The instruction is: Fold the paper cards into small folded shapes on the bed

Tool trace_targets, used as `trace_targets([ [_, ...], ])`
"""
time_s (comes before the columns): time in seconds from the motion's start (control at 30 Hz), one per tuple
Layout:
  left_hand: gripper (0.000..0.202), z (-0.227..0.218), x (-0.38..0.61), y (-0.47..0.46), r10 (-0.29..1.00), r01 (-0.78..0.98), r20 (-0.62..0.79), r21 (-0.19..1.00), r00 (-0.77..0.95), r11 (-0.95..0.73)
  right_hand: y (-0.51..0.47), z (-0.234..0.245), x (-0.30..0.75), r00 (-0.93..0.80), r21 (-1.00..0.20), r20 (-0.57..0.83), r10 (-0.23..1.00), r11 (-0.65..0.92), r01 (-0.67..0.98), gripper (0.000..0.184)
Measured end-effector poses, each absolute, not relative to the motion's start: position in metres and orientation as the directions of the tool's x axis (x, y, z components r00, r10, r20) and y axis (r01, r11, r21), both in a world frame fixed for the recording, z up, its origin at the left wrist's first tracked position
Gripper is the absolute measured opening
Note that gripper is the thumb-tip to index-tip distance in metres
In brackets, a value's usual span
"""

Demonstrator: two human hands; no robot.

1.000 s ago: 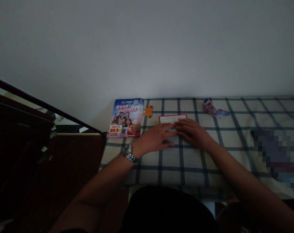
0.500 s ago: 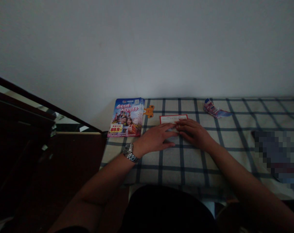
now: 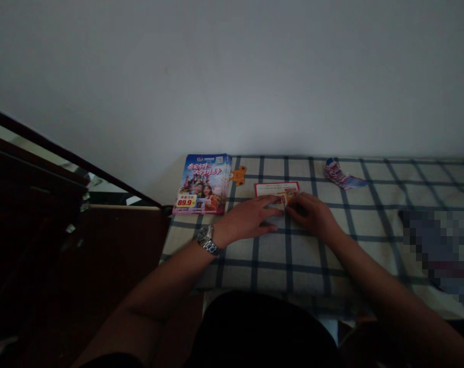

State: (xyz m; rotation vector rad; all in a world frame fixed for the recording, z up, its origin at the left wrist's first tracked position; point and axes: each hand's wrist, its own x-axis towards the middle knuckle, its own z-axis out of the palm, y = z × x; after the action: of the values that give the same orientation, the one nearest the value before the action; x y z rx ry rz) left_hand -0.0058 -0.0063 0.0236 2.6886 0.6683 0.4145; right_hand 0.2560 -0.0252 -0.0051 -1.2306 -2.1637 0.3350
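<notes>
Head view: a red-bordered card (image 3: 273,189) is lying flat on the checked cloth (image 3: 270,278) covering the bench, directly in front of the body. It is occupying the gap between the flyer stack (image 3: 201,185) on the left and a crumpled printed piece (image 3: 344,176) on the right.

Governing relation: the card is extending from under the fingers toward the wall (image 3: 232,76), its far edge running roughly left to right. The visible part is showing wider than deep; the hands are hiding the near part, so the true long axis cannot be confirmed.

Left hand (image 3: 249,219): the fingers are spreading over the card's near left portion, palm down, with the thumb standing apart. Right hand (image 3: 313,213): thumb and forefinger are curling toward each other at the card's near right portion; whether they are pinching paper cannot be told. Both hands are reaching the card, neither clearly nearer, and the two sets of fingertips are facing each other just apart.

Appearance: the card is displaying a red border, a pale field with a fine line of print, and a red and yellow printed area toward the right. The print is appearing too small to read. An orange bear-shaped piece (image 3: 238,176) is lying just beside the stack.
</notes>
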Motion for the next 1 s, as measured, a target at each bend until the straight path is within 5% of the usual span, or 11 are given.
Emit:
trace_targets([
  [0.53,0.042,0.019,-0.003,-0.006,0.478,0.394,0.216,0.339,0.852,-0.855,-0.022,-0.006,0.249,-0.370,-0.434,0.258,0.893,0.449,0.781,0.007],
  [1.0,0.034,0.021,-0.001,-0.008,0.480,0.400,0.221,0.326,0.849,-0.857,-0.023,0.002,0.245,-0.301,-0.314,0.295,0.907,0.390,0.866,0.007],
])
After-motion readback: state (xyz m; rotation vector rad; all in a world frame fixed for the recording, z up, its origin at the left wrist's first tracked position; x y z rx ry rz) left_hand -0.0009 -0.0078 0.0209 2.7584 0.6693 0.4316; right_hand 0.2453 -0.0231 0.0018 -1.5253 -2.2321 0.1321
